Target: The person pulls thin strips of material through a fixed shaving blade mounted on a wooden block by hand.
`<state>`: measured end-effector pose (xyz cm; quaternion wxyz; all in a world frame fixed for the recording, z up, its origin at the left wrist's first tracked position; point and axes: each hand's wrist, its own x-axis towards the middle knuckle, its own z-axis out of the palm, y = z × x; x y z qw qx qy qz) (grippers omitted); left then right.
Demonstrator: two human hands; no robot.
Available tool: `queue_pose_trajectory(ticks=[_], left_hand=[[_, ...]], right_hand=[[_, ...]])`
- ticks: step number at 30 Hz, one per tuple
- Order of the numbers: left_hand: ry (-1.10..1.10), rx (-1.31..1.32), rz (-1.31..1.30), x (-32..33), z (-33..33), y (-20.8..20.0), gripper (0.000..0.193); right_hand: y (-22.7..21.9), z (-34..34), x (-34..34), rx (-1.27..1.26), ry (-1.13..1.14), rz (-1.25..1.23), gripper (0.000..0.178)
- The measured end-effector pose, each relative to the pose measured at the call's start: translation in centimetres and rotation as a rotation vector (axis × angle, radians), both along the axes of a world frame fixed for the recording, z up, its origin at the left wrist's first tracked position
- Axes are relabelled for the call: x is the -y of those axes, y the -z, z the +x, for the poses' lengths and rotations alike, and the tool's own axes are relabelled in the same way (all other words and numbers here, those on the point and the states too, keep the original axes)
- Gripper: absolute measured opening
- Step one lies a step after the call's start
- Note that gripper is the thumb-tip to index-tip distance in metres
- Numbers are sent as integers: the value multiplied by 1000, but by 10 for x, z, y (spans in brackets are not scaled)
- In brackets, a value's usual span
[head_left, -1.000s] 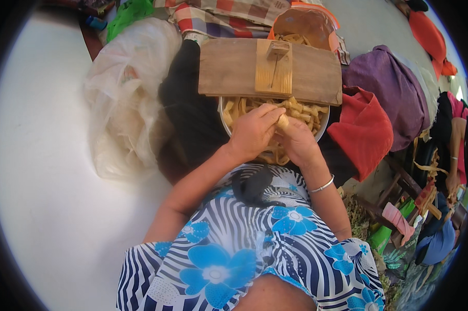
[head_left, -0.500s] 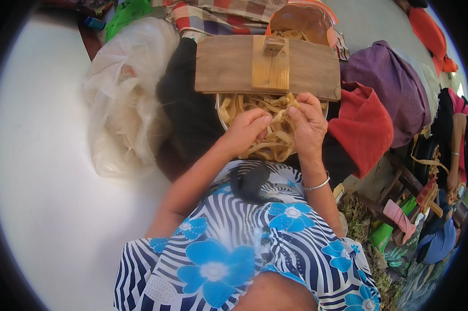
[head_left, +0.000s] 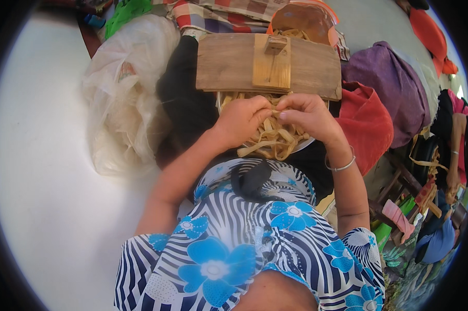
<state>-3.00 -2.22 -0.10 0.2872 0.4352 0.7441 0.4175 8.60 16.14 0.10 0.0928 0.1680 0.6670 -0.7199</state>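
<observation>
In front of my lap stands a pale-rimmed basin heaped with tangled tan strips, flat and ribbon-like. My left hand and my right hand meet over it, thumbs and fingertips pinched close together on a strip. Most of that held piece is hidden by my fingers. Just beyond my hands, a wooden board lies across the far part of the basin, with a lighter strip of wood and a small block fixed on it.
Behind the board is an orange-rimmed bucket with more tan strips. A translucent plastic bag is on the left. Red cloth and a purple cloth-covered bundle lie on the right. Another person's arm shows at the far right.
My right hand has turned and its forearm has swung outward to the right. My left hand has moved slightly forward, and the fingertips of both are now closer together.
</observation>
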Motion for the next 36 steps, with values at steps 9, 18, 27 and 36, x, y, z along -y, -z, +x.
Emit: queue_pose_trajectory(ticks=[9,18,27,36], left_hand=[[-91,556,11,-18,-55,12,14],[-252,64,-1,-43,-75,37,13],[-217,209,-13,-21,-32,39,14],[22,672,-88,-6,-31,5,21]], right_hand=[[10,-24,-14,-157,331,17,11],[45,-49,-14,-240,336,631,9],[5,-25,21,-593,376,1226,9],[-9,12,18,-68,-56,627,22]])
